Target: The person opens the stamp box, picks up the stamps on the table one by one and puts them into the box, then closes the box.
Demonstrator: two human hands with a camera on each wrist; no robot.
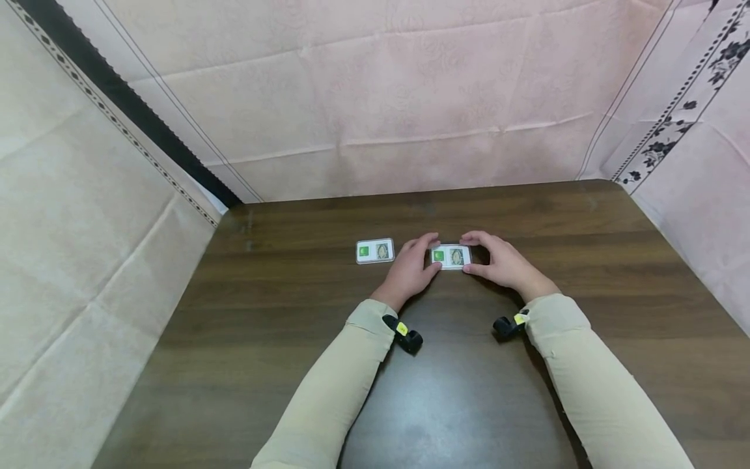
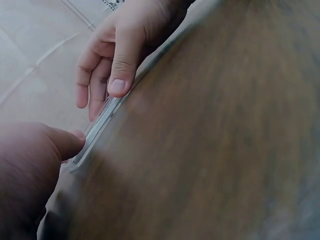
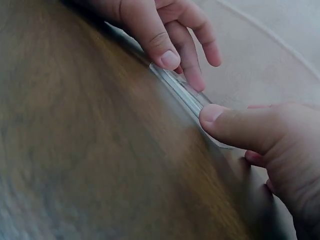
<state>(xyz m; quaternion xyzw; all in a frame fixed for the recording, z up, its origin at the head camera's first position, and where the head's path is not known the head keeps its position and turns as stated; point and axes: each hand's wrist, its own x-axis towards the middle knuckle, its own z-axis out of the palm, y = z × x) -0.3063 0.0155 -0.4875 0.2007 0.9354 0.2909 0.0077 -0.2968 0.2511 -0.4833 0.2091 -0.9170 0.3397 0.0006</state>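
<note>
Beige sleeves (image 1: 346, 378), black wrist cameras (image 1: 406, 337)

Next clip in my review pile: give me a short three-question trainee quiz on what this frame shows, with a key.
1. True or false: both hands grip the same card case.
2. How many card cases lie on the wooden table? A) one B) two C) three
3. On which side of the held case, as seen in the head view, does the other card case lie, and does any hand touch it?

Key
1. True: the left hand and the right hand pinch its two ends between thumbs and fingers.
2. B.
3. To its left, lying flat on the table; no hand touches it.
</note>
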